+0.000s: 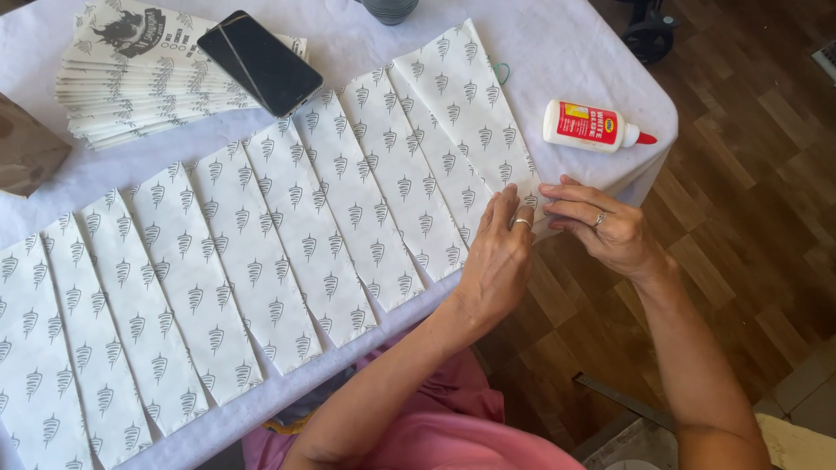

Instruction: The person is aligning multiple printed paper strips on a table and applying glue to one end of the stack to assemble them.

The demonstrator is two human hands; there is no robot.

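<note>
The head camera looks down on a table (601,52) under a white cloth, with a long row of white paper bags (261,261) laid side by side and overlapping, each printed with small grey tree-like marks. The row runs from the lower left up to the upper right. Each bag lies flat with its long axis slanting from upper left to lower right, one short end pointing toward the person at the near table edge.

The last bag (466,109) at the right end of the row is the one being worked. Its near end sits at the table edge, and both hands meet there. The left hand (498,257) lies palm down with fingers stretched flat, pressing on the bag's near end; it grips nothing. The right hand (601,228) has its fingers curled, fingertips pinching the paper's edge just beside the left hand.

A white glue bottle (594,125) with a red tip lies on its side near the right table edge, tip pointing right. A stack of bags (131,87) sits at upper left, with a black phone (259,61) resting on it.
</note>
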